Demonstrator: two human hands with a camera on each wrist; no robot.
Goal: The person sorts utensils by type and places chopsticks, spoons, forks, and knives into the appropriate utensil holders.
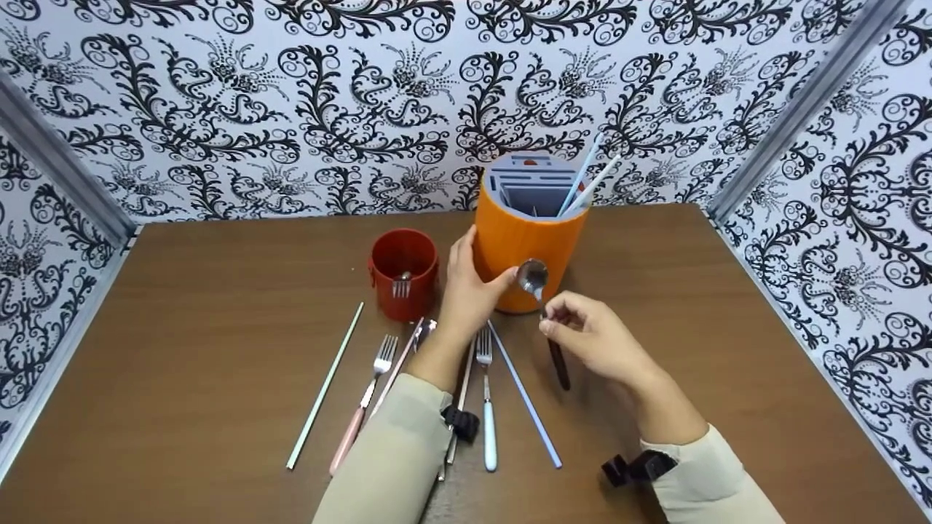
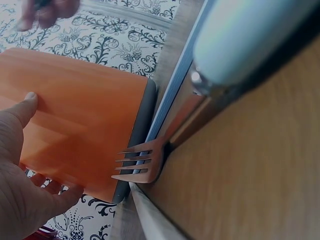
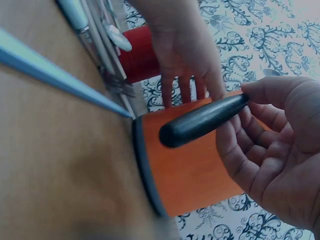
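Between thumb and fingers my right hand [image 1: 601, 338] pinches a spoon [image 1: 534, 276] by its black handle [image 3: 205, 120], bowl upward, in front of an orange utensil holder [image 1: 520, 251]. My left hand [image 1: 466, 295] grips the holder's left side, the thumb across its front and the fingers round the side, as the left wrist view shows. The holder stands upright, with a grey slotted top [image 1: 535, 175]. A pale blue chopstick [image 1: 582, 171] and a whitish one [image 1: 603, 180] lean out of its right side.
Left of the holder, a red cup [image 1: 404, 309] contains a fork [image 1: 401, 287]. In front lie a green chopstick [image 1: 328, 382], a pink-handled fork [image 1: 364, 400], a light-blue-handled fork [image 1: 488, 407] and a blue chopstick [image 1: 526, 397]. A patterned wall [image 1: 328, 109] rises behind the table.
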